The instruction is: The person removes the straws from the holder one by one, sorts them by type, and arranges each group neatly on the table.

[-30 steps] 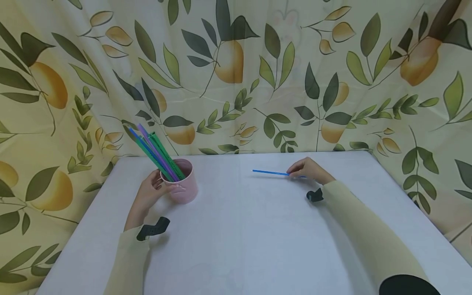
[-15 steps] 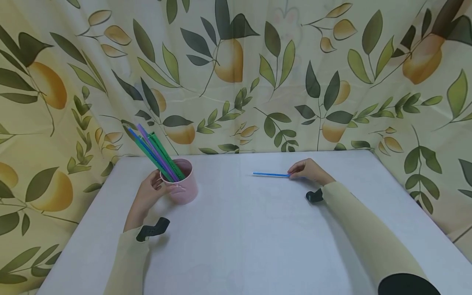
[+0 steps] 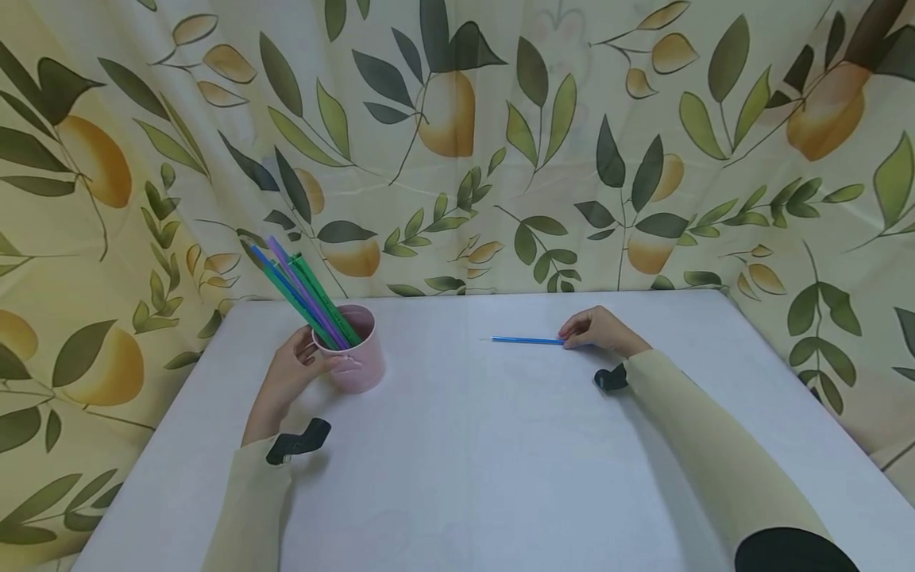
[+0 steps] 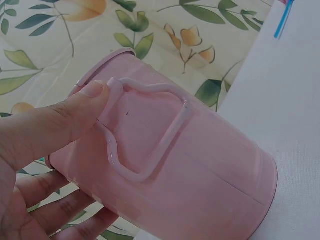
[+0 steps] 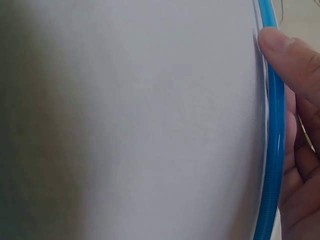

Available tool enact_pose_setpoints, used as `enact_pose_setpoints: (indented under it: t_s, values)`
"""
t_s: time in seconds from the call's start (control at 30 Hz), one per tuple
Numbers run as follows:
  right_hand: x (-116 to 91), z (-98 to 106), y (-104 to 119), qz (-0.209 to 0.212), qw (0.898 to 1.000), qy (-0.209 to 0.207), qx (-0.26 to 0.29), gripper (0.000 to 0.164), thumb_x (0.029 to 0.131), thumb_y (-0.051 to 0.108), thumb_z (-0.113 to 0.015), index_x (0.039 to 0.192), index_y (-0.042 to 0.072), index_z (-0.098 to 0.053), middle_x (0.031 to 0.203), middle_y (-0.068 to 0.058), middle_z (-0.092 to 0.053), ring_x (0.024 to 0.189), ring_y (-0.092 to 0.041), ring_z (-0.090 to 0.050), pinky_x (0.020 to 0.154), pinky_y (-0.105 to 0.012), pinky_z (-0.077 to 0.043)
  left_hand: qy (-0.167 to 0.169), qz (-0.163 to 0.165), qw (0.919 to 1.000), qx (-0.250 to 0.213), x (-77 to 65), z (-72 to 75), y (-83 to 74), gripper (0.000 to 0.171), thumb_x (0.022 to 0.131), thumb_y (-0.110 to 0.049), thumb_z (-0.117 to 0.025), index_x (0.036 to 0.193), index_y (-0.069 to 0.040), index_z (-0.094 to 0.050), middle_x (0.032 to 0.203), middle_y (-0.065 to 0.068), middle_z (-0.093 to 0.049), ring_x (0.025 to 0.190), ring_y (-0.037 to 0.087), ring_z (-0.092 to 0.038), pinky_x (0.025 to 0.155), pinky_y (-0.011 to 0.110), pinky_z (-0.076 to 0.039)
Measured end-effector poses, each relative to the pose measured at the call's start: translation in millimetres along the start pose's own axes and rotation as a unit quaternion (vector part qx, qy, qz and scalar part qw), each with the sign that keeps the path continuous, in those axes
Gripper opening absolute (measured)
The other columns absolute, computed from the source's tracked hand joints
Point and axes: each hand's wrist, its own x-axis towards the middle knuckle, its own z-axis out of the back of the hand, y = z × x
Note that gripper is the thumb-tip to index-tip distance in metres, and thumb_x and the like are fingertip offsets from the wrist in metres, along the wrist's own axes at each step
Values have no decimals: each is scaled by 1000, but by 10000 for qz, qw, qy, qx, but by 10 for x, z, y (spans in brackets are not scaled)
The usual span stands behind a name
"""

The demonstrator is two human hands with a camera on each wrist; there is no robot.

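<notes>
On the left of the table stands a small pink metal bucket (image 3: pixel 359 367), holding several long thin green, purple and blue sticks (image 3: pixel 303 294) that lean left. My left hand (image 3: pixel 291 372) grips it at the rim, thumb beside the wire handle (image 4: pixel 147 172) folded against its side, fingers round the back. Farther right, my right hand (image 3: pixel 596 330) pinches a blue straw (image 3: pixel 527 341), which points left close over the table. In the right wrist view the thumb presses on the straw (image 5: pixel 274 130); a ribbed stretch and a clear film-like edge show. The straw's right end is hidden behind the hand.
A white table (image 3: pixel 443 461) reaches to a curtain (image 3: pixel 457 214) printed with leaves and fruit. Its back edge lies just beyond both hands. Dark camera mounts sit at the left wrist (image 3: pixel 299 442) and right wrist (image 3: pixel 611 379).
The straw's left end has tipped slightly down and the right hand has shifted a little to the right. The left hand and bucket look unchanged.
</notes>
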Motion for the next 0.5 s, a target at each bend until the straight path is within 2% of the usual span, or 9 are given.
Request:
enact_pose_setpoints:
  t_s: [0.17, 0.27, 0.5]
  values:
    - [19, 27, -2, 25, 9999, 114, -114, 28, 73, 13, -79, 96, -2, -72, 90, -8, -74, 75, -2, -63, 71, -13, -48, -8, 23, 10000, 3, -5, 6, -4, 92, 81, -37, -72, 151, -13, -17, 156, 13, -22, 143, 35, -23, 116, 50, -26]
    - [40, 31, 4, -38, 9998, 133, -150, 25, 73, 11, -79, 94, 0, -72, 88, -6, -74, 74, -4, -63, 72, -14, -48, -12, 28, 10000, -11, -6, 6, -2, 92, 81, -38, -72, 151, -13, -18, 156, 12, -22, 143, 34, -23, 116, 50, -26]
    - [112, 5, 63, 135, 9997, 119, -156, 23, 72, 7, -79, 93, -1, -72, 86, -4, -74, 73, -4, -63, 70, -15, -49, -13, 0, 10000, -37, 3, -2, -3, 92, 81, -37, -72, 151, -13, -18, 156, 13, -22, 143, 34, -23, 116, 50, -26]
